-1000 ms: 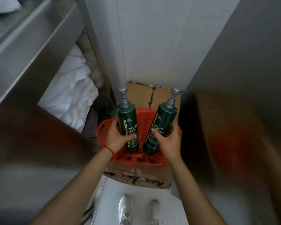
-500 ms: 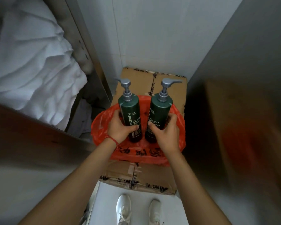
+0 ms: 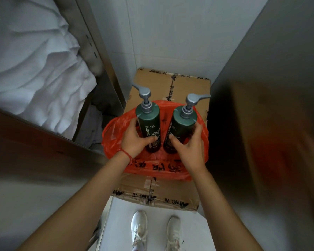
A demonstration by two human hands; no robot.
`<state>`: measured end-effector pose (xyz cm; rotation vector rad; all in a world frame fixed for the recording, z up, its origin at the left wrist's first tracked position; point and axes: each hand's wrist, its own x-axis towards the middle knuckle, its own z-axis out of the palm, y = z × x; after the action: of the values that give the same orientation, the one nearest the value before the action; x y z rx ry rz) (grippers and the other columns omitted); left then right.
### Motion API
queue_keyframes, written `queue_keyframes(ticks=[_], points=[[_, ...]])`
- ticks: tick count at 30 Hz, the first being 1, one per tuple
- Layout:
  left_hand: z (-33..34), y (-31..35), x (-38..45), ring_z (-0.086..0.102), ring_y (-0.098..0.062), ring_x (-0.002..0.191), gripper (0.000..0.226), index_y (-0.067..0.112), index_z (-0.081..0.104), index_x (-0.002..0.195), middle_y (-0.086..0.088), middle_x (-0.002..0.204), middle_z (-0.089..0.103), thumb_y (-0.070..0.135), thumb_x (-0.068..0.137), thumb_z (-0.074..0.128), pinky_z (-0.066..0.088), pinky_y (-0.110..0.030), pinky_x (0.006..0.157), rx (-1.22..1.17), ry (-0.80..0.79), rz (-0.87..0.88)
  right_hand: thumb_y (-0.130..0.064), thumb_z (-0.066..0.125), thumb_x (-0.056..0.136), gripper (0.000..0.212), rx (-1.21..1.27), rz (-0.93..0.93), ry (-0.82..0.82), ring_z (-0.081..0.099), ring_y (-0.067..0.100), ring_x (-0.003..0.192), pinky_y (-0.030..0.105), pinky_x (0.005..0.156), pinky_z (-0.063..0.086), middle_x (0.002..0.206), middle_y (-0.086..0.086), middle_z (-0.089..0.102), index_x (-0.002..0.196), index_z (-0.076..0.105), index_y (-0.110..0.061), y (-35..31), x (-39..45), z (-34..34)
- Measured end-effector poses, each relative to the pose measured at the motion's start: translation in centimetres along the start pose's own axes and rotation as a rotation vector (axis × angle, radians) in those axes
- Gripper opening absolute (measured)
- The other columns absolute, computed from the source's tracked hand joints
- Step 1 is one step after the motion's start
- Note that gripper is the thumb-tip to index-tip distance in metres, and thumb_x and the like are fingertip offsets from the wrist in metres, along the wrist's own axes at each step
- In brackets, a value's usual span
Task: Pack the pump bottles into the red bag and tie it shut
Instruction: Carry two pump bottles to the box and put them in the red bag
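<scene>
Taped cardboard box against a pale wall (black lettering along its edges). White crumpled linen piled on a metal shelf unit at left. 2 white sneakers on pale floor below.

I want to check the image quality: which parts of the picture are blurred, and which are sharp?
Head view: the right side, brown and reddish, is smeared; the two pump bottles, both hands and the red bag are sharp.
</scene>
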<state>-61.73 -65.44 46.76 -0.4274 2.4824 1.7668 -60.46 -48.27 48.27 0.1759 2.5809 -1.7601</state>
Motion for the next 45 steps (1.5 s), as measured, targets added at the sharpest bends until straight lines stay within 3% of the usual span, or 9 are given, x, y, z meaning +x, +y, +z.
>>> queue_keyframes(ticks=[5,9,13,20,25,30,34,39,45], points=[[-0.2,1.3,-0.6,0.050,-0.009,0.111,0.067,0.016,0.049,0.121,0.008,0.115,0.054,0.009,0.063,0.080,0.039,-0.012,0.088,-0.064,0.047,0.097,-0.023,0.076,0.072,0.068,0.027,-0.059,0.019,0.047,-0.002,0.113,-0.001,0.087,0.033,0.120,-0.017,0.048,0.127,0.036,-0.026,-1.3,0.1,-0.3],[-0.2,3.8,0.2,0.050,0.017,0.101,0.065,0.033,0.047,0.114,0.024,0.111,0.053,0.013,0.063,0.081,0.038,0.001,0.081,-0.130,-0.008,0.156,-0.027,0.076,0.072,0.079,0.066,-0.109,-0.012,0.040,-0.020,0.114,-0.001,0.090,0.033,0.122,-0.031,0.042,0.136,0.031,-0.024,-2.4,1.7,0.1],[0.6,5.4,1.9,0.056,0.019,0.081,0.053,0.029,0.052,0.096,0.014,0.096,0.058,0.004,0.060,0.082,0.043,-0.002,0.070,-0.179,-0.011,0.131,-0.018,0.073,0.074,0.068,0.067,-0.092,0.010,0.041,-0.030,0.098,-0.005,0.079,0.034,0.109,-0.031,0.044,0.132,0.037,-0.017,-2.7,4.3,1.0],[0.0,5.1,2.0,0.058,0.017,0.077,0.050,0.024,0.052,0.096,0.013,0.093,0.060,0.001,0.060,0.080,0.044,-0.002,0.066,-0.184,-0.043,0.112,-0.030,0.073,0.071,0.065,-0.108,-0.063,-0.060,0.045,0.013,0.117,0.014,0.087,0.035,0.124,0.003,0.052,0.129,0.046,-0.019,-2.8,5.1,0.6],[-0.8,5.1,1.8,0.059,0.011,0.082,0.055,0.019,0.053,0.105,0.012,0.097,0.060,0.003,0.060,0.081,0.046,-0.004,0.071,-0.166,-0.101,0.084,-0.027,0.076,0.070,0.060,-0.094,-0.051,-0.088,0.042,0.011,0.117,0.021,0.091,0.033,0.122,0.000,0.049,0.122,0.047,-0.019,-3.1,4.7,-0.1],[-1.3,5.3,1.5,0.059,0.015,0.082,0.051,0.018,0.055,0.106,0.013,0.098,0.061,0.005,0.063,0.079,0.045,-0.004,0.072,-0.126,-0.127,0.112,-0.018,0.078,0.068,0.059,0.041,-0.026,-0.163,0.051,-0.004,0.106,0.002,0.082,0.039,0.107,-0.023,0.051,0.112,0.040,-0.030,-3.3,4.0,-0.6],[-1.5,5.7,1.0,0.063,-0.011,0.094,0.052,0.011,0.060,0.106,-0.003,0.102,0.067,0.015,0.060,0.083,0.051,-0.022,0.082,-0.045,-0.035,0.159,-0.020,0.080,0.064,0.061,-0.050,-0.105,-0.108,0.046,-0.027,0.093,-0.007,0.075,0.031,0.100,-0.033,0.050,0.109,0.043,-0.040,-3.4,3.6,-1.5],[-1.0,6.5,1.2,0.062,-0.021,0.099,0.064,0.009,0.060,0.108,-0.009,0.106,0.067,0.034,0.053,0.081,0.051,-0.039,0.087,0.029,0.082,0.200,-0.029,0.078,0.063,0.067,-0.130,-0.124,-0.056,0.048,-0.004,0.104,0.007,0.083,0.036,0.106,-0.026,0.052,0.119,0.043,-0.035,-3.1,3.7,-2.2],[-0.5,6.6,2.2,0.056,-0.010,0.099,0.062,0.011,0.055,0.115,0.001,0.109,0.061,0.017,0.060,0.084,0.044,-0.015,0.082,0.023,0.053,0.217,-0.029,0.078,0.064,0.071,-0.127,-0.077,-0.035,0.050,0.004,0.112,0.022,0.090,0.039,0.116,-0.018,0.051,0.123,0.038,-0.034,-2.5,3.4,-2.3]])
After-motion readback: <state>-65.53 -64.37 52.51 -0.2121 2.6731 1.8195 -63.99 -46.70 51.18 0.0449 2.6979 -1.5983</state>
